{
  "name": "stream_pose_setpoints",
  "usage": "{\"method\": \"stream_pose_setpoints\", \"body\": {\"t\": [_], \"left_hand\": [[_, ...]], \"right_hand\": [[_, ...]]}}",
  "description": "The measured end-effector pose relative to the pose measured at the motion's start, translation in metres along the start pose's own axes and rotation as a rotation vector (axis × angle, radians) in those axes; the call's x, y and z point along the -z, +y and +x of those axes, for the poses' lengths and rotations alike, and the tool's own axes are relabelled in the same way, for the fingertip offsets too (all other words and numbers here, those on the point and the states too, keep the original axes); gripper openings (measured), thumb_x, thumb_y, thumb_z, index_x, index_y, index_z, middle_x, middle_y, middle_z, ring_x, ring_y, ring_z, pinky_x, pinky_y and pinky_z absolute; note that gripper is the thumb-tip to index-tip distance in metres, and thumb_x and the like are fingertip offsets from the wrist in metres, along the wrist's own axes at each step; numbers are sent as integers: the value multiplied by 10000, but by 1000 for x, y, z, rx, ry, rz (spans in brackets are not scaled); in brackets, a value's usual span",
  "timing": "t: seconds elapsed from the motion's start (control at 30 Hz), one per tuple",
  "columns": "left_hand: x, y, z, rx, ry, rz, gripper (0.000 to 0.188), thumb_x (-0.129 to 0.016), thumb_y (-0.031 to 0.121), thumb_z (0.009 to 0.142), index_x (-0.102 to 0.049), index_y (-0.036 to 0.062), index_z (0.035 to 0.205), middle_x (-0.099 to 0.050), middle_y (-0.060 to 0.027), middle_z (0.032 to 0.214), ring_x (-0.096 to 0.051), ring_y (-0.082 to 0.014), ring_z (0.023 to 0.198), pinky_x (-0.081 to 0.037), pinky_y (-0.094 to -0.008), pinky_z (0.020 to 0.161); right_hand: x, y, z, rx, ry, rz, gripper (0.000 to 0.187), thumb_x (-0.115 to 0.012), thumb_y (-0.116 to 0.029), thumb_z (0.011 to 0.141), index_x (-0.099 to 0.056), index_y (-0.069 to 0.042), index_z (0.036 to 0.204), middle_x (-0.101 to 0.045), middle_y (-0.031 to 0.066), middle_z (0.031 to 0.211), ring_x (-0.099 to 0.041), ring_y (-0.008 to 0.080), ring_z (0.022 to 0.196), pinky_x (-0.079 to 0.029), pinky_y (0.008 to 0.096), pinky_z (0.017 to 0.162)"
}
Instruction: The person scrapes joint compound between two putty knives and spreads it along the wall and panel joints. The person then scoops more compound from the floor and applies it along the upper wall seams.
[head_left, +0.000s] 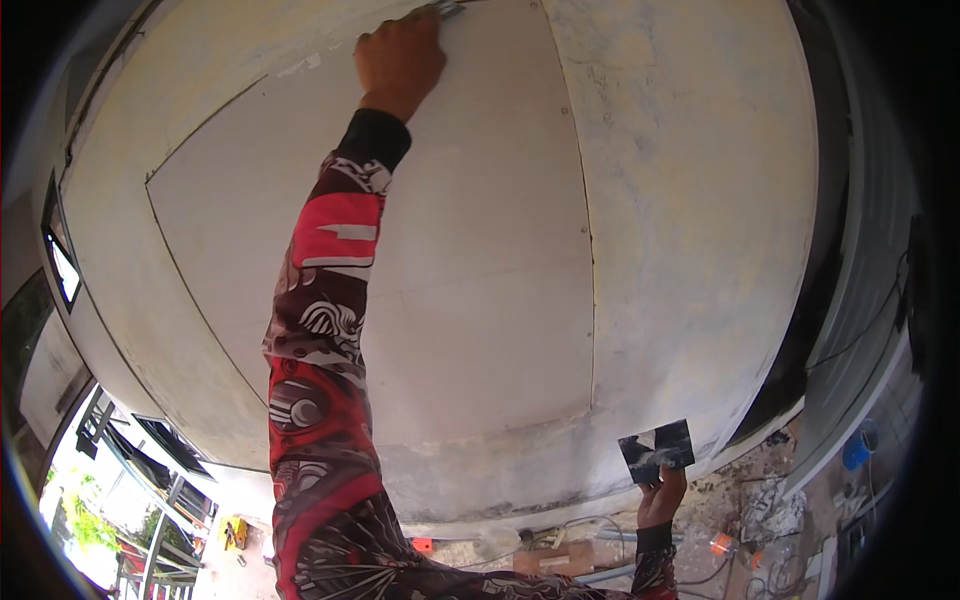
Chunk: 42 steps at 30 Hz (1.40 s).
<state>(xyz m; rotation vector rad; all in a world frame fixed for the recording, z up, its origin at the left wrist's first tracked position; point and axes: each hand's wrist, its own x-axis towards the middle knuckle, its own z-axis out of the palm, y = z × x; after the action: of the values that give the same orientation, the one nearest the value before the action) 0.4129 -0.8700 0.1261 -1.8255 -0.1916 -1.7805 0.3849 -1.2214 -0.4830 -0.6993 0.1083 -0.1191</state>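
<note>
My left arm, in a red, black and white patterned sleeve, stretches up to the top. There my left hand (400, 62) is closed round a putty knife (449, 9), its metal blade against the upper edge of a pale board (480, 240). The rest of the tool is hidden by my fingers. Dark seams surround the board, and small screw heads run down its right side. Low on the right, my right hand (662, 497) grips a dark square plate (640, 458) from below. A white lump of putty (664, 440) lies smeared on the plate.
Stained plaster (680, 200) borders the board. Below lie cables (600, 525), a crumpled white sheet (772, 512), an orange-marked clear bottle (722, 545) and a blue container (858, 446). A yellow tool (235, 533) is at lower left, beside a railing (160, 570).
</note>
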Motion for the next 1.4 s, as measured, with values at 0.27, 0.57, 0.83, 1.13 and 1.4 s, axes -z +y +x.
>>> {"method": "stream_pose_setpoints", "body": {"t": [0.27,0.57,0.83,1.13,1.4], "left_hand": [[51,55,-21,-292,80,-248,253,-577,57,784,-663,119,1014,-713,-84,908,-690,-277,772,-547,-399,670],[148,182,-283,-520,-707,-1312,458,-555,-104,839,-616,86,1251,-660,-121,1216,-642,-338,1075,-538,-400,902],[152,239,-385,-543,-795,-1447,572,-589,-121,725,-595,69,1264,-662,-112,1201,-629,-338,1109,-519,-433,915],[177,237,-404,-538,-638,-1299,569,-632,-72,707,-608,73,1258,-667,-95,1183,-626,-294,1113,-507,-438,892],[170,245,-400,-482,-630,-1314,590,-633,-81,687,-617,76,1256,-684,-87,1143,-639,-296,1088,-516,-419,880]], "right_hand": [[25,-10,-11,12,-44,-42,413,-653,-220,871,-567,-138,1266,-595,44,1174,-617,207,1044,-567,392,785],[-2,-31,-22,1,-244,-75,281,-582,-135,939,-576,-79,1214,-642,10,1008,-673,119,887,-594,314,693],[-7,-39,-20,-14,-225,2,240,-549,-87,925,-612,-63,1155,-667,28,999,-690,128,824,-623,324,665],[-3,-41,-31,-21,-251,-49,246,-544,-84,925,-601,-53,1162,-656,29,1003,-691,129,834,-616,316,661],[-8,-41,-30,-15,-236,-67,254,-527,-89,926,-593,-37,1165,-664,35,985,-688,116,809,-606,297,651]]}}
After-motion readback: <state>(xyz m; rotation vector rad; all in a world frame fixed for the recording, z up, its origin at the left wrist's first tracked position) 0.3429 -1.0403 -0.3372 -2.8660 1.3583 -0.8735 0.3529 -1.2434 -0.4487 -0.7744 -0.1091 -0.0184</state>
